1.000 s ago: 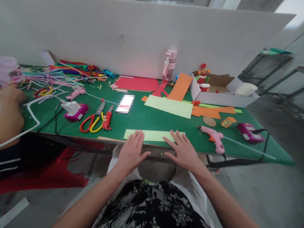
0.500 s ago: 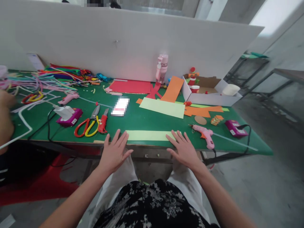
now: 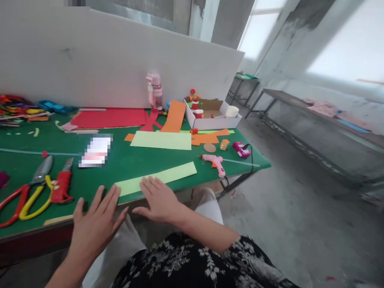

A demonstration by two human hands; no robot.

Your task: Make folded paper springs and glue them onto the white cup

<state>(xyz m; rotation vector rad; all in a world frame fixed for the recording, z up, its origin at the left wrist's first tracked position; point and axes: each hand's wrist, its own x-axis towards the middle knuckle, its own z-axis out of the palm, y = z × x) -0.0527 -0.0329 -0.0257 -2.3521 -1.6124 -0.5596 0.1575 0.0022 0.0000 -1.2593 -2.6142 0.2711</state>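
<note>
At the near edge of the green-covered table [image 3: 126,158], a long strip of pale green paper [image 3: 171,175] is laid flat. Its long axis runs from near-left to far-right, slanted against the table edge. The right hand [image 3: 159,200] is rested on the strip's near-left portion, grip released, fingers flat and spread. Most of the strip extends rightward and away from it. The left hand [image 3: 94,224] is placed just beside the strip's left end, grip likewise released, nothing held. Its contact with the paper cannot be confirmed. Red-and-yellow-handled scissors [image 3: 21,200] are noted further left. A pink plastic glue gun [image 3: 214,162] lies beyond the strip's right end.
</note>
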